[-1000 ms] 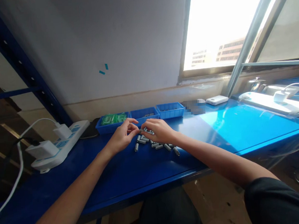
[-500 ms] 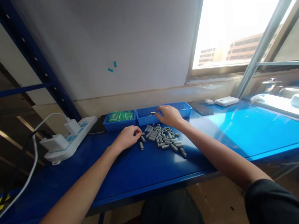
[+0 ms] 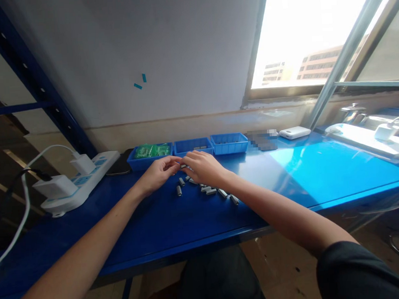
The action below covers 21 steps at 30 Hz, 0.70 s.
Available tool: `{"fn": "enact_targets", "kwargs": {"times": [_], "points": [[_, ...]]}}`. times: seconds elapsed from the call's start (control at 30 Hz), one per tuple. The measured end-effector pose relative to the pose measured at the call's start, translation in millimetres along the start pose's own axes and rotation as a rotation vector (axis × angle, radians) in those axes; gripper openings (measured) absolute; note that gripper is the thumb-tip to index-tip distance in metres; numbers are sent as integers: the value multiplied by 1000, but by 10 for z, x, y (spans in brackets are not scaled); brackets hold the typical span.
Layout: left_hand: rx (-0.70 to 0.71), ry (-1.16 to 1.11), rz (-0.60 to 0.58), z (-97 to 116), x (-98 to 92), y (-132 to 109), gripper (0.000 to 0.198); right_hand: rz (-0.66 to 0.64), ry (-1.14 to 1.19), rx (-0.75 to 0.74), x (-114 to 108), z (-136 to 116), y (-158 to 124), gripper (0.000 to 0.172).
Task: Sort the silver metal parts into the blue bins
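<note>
My left hand (image 3: 159, 174) and my right hand (image 3: 205, 167) meet above the near side of the blue bins. Between their fingertips is a short grey metal cylinder (image 3: 183, 166), partly covered by the fingers. The fingers of both hands are closed around it. Beneath and beside my right hand lie several loose grey metal cylinders (image 3: 222, 193), part of the pile hidden by that hand. A loose cylinder (image 3: 179, 190) rests on the blue table below my left hand. The middle blue bin (image 3: 189, 146), just behind the hands, has a few metal pieces inside.
A left blue bin (image 3: 132, 163) holds green packets (image 3: 151, 150); a right blue bin (image 3: 229, 146) stands beside the middle one. A white power strip (image 3: 66, 198) with plugged-in chargers is at left. A white box-like device (image 3: 294, 133) lies at right on the blue table (image 3: 151, 235).
My right hand has come back from the middle bin toward my left hand, and their fingertips now meet at a metal cylinder. My left hand has lifted off the table. The view has shifted slightly.
</note>
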State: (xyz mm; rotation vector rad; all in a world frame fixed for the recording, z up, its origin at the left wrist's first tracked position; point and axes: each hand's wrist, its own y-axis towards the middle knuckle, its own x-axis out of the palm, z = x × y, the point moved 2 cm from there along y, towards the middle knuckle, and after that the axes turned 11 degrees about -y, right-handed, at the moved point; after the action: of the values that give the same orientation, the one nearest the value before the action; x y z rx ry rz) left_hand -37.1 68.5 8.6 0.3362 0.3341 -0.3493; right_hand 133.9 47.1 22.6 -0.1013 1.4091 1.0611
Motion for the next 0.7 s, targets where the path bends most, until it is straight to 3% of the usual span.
{"fn": "enact_targets", "kwargs": {"times": [0.13,0.23,0.33,0.43,0.57,0.7], "points": [[5,-25,23,4,-98,1,57,126,7,50,-130,88,12,31],[42,276,-96,-8,-214,-17,46,196,9,241,-134,315,58,35],[104,556,-288,-18,-251,-51,40,111,-62,465,-50,622,64,33],[132,617,-399,-11,-195,-71,35,15,-92,597,13,824,-1,27],[148,629,-400,-16,-108,-61,28,-7,-21,561,19,745,-58,18],[121,642,-266,-53,-130,-40,31,-45,95,352,20,415,-1,12]]}}
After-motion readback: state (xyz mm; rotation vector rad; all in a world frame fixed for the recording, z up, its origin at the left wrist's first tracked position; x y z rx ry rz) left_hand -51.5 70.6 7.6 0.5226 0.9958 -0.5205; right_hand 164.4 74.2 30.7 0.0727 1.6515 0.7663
